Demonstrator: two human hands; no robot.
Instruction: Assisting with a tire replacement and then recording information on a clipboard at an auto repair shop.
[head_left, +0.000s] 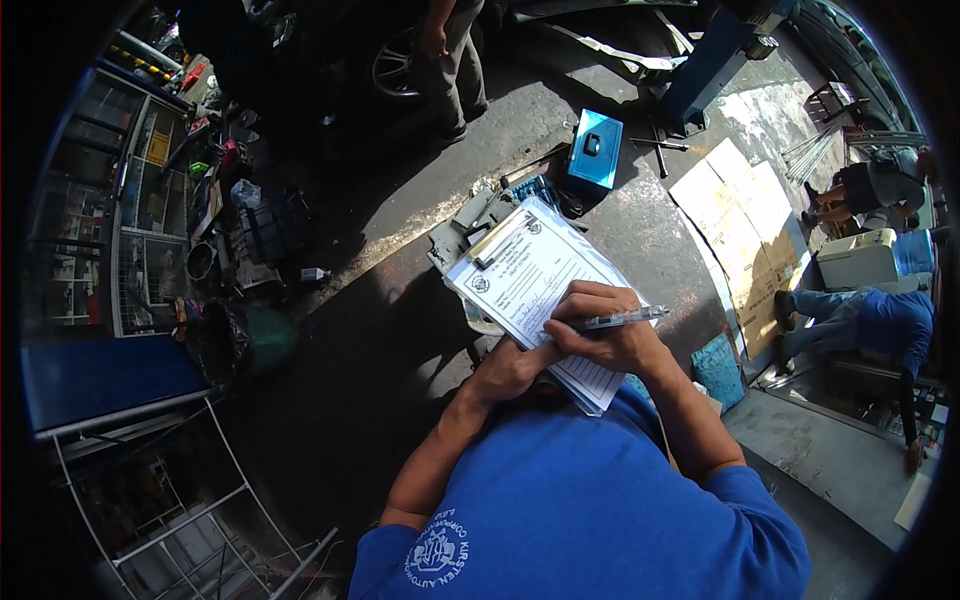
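Observation:
In front of my chest a clipboard (pixel 492 246) lies tilted, its metal clip at the upper left end and a printed form (pixel 545 270) with handwriting on top. Several sheets show beneath it at the lower edge. My right hand (pixel 610 330) is closed round a clear pen (pixel 625 318), resting on the form with the pen's back end pointing right. My left hand (pixel 510 370) grips the clipboard's lower left edge; its fingers go underneath and are partly hidden. The left thumb reaches toward the right hand.
Beyond the clipboard stand a grey tool tray (pixel 462 232) and a blue toolbox (pixel 595 148). Flattened cardboard (pixel 745 235) covers floor at right. A person in grey trousers (pixel 455 70) stands ahead; another in a blue shirt (pixel 892 330) bends at right. A bin (pixel 262 338) stands left.

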